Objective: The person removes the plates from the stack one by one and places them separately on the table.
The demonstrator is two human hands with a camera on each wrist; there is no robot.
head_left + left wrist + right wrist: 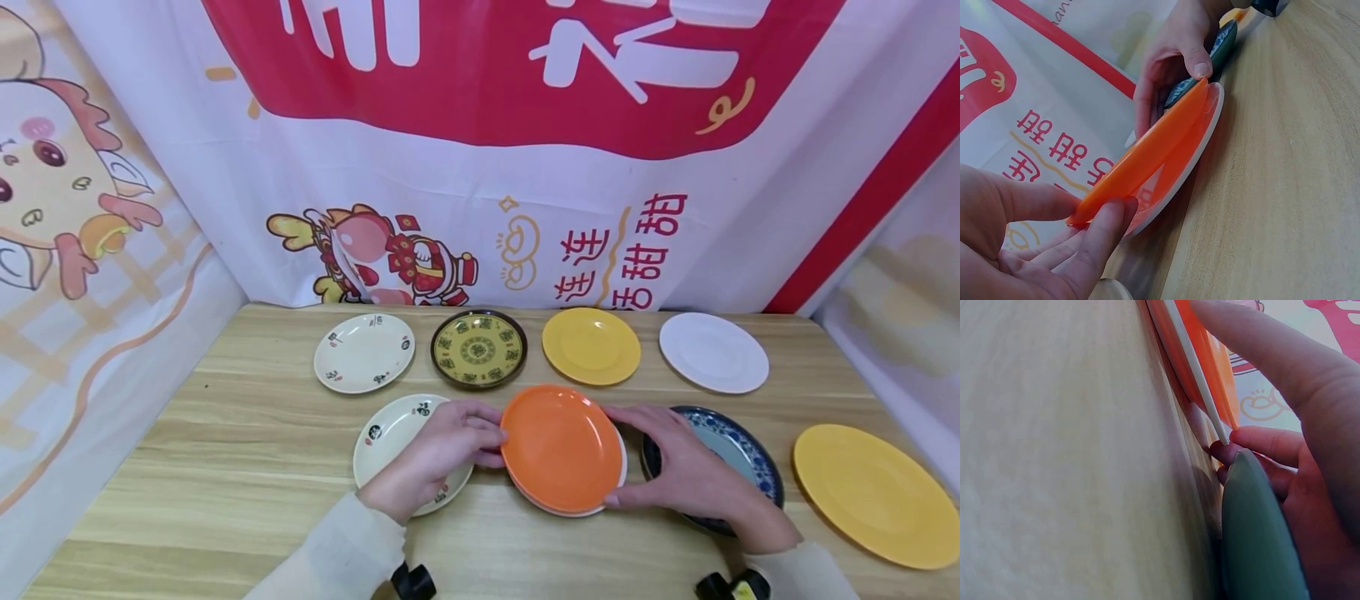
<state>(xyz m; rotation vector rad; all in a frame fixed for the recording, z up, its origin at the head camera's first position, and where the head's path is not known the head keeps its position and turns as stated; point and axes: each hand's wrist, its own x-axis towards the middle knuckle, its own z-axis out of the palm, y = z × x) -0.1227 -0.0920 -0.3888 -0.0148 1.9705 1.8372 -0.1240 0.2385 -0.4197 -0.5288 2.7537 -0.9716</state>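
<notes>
An orange plate [562,450] sits over a white-rimmed plate [624,479] in the middle of the table. My left hand [446,450] pinches the orange plate's left rim, thumb on top and fingers beneath. In the left wrist view this plate [1141,159] is tilted, with a gap on the left above the lower plate [1179,184]. My right hand [686,462] holds the right edge with thumb and fingers spread round it; its fingertips also touch the lower plate's rim [1194,369]. Under the left forearm lies a cream plate with black characters [386,442]; a blue-patterned plate [738,450] lies under the right hand.
Along the back stand a cream plate [363,354], a brown-rimmed patterned plate [478,350], a yellow plate [591,346] and a white plate [714,352]. A larger yellow plate [873,496] lies far right. A printed cloth [465,167] hangs behind the wooden table [195,467].
</notes>
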